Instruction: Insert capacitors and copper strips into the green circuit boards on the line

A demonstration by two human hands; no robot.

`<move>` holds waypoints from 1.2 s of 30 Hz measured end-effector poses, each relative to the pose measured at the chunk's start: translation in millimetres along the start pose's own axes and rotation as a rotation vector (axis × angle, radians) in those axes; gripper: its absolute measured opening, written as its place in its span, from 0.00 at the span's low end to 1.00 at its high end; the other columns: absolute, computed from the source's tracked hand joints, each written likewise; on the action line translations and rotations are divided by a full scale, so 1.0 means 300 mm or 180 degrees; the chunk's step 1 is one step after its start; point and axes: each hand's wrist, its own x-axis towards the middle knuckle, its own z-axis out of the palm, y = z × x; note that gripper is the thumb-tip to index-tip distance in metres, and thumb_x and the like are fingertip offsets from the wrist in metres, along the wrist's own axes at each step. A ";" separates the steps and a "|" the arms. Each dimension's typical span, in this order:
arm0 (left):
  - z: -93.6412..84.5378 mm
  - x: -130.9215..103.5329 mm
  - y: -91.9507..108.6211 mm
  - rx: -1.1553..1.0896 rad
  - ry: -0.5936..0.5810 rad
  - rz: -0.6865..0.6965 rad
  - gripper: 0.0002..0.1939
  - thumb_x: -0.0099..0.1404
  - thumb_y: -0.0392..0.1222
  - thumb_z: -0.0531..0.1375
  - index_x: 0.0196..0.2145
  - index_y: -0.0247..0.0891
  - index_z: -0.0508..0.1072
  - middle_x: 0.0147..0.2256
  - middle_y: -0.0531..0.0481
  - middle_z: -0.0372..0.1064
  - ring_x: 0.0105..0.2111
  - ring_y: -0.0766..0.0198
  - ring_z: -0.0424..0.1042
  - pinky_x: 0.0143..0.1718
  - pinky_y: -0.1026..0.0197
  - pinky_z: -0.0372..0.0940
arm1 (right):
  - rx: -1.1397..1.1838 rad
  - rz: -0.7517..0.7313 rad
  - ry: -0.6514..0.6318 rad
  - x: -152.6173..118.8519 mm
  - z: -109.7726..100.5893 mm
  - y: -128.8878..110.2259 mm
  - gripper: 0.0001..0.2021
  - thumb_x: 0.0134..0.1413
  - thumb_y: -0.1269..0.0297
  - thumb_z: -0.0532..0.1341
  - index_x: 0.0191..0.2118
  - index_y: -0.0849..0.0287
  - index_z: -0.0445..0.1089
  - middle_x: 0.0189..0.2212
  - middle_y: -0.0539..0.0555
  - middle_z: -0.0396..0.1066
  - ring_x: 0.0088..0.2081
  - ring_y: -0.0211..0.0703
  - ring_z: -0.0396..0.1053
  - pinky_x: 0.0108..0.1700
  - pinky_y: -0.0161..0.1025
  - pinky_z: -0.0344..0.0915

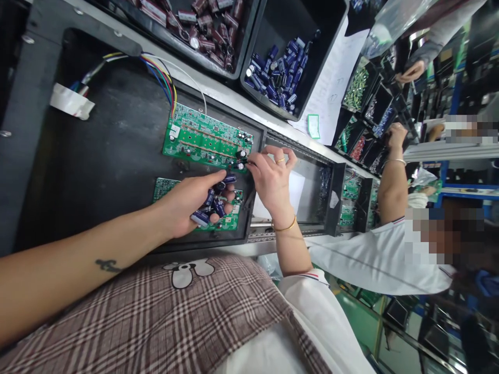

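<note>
My left hand [189, 205] is palm up, its fingers curled around several blue cylindrical capacitors [218, 206]. It is over the lower green circuit board [230, 223] and hides much of it. My right hand [273, 176] is at the right end of the upper green circuit board [208, 137]. Its thumb and fingertips are pinched together on a small dark capacitor [240, 166] at that board's edge; the fingers partly cover it. Another round capacitor [241, 154] stands just beside it. Coloured wires [166, 78] run from the upper board's left corner.
Both boards lie in a black tray [117, 150] on a rail line. Behind are a bin of brown capacitors [210, 31] and a bin of blue capacitors [283, 72]. Paper [331, 78] lies alongside. At right, a co-worker's hand [396, 136] reaches over small parts bins [358, 148].
</note>
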 end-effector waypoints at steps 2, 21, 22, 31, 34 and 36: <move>-0.003 0.001 0.000 -0.0073 -0.0095 0.0066 0.13 0.73 0.42 0.57 0.33 0.32 0.73 0.27 0.49 0.68 0.18 0.69 0.68 0.09 0.72 0.54 | 0.0140 0.0181 0.0135 -0.014 -0.026 -0.022 0.07 0.71 0.61 0.59 0.45 0.50 0.75 0.41 0.50 0.80 0.55 0.50 0.69 0.65 0.56 0.49; -0.012 -0.079 -0.060 0.0277 -0.0316 0.0409 0.02 0.70 0.37 0.60 0.39 0.36 0.72 0.37 0.45 0.76 0.18 0.68 0.70 0.09 0.71 0.55 | 0.0136 0.0841 0.0139 -0.074 0.007 -0.050 0.04 0.67 0.69 0.60 0.42 0.52 0.71 0.42 0.50 0.79 0.58 0.49 0.65 0.67 0.58 0.45; -0.016 -0.090 -0.068 0.0214 -0.0274 0.0417 0.02 0.70 0.37 0.61 0.40 0.37 0.73 0.36 0.47 0.75 0.18 0.69 0.70 0.10 0.72 0.55 | 0.0143 0.0837 0.0182 -0.073 0.009 -0.048 0.03 0.67 0.68 0.60 0.42 0.53 0.71 0.42 0.50 0.79 0.57 0.49 0.66 0.67 0.58 0.45; -0.046 -0.121 -0.073 -0.0362 -0.0073 0.0311 0.03 0.67 0.29 0.63 0.35 0.33 0.77 0.29 0.51 0.69 0.18 0.73 0.69 0.10 0.74 0.53 | -0.0095 0.0791 0.0086 -0.061 0.009 -0.050 0.03 0.67 0.64 0.62 0.41 0.55 0.74 0.43 0.55 0.78 0.58 0.52 0.66 0.66 0.61 0.48; -0.052 -0.102 -0.076 -0.0339 -0.0109 0.0354 0.05 0.68 0.29 0.61 0.36 0.33 0.77 0.31 0.49 0.73 0.19 0.72 0.69 0.10 0.74 0.53 | -0.0167 0.0729 0.0105 -0.062 0.026 -0.067 0.05 0.67 0.64 0.62 0.41 0.55 0.75 0.42 0.56 0.78 0.60 0.53 0.65 0.68 0.62 0.45; -0.055 -0.095 -0.082 -0.0328 -0.0095 0.0374 0.05 0.68 0.30 0.60 0.36 0.33 0.77 0.34 0.46 0.76 0.19 0.72 0.69 0.10 0.74 0.54 | -0.0154 0.0683 0.0218 -0.070 0.025 -0.086 0.05 0.68 0.64 0.61 0.41 0.54 0.76 0.41 0.55 0.79 0.59 0.53 0.66 0.69 0.64 0.44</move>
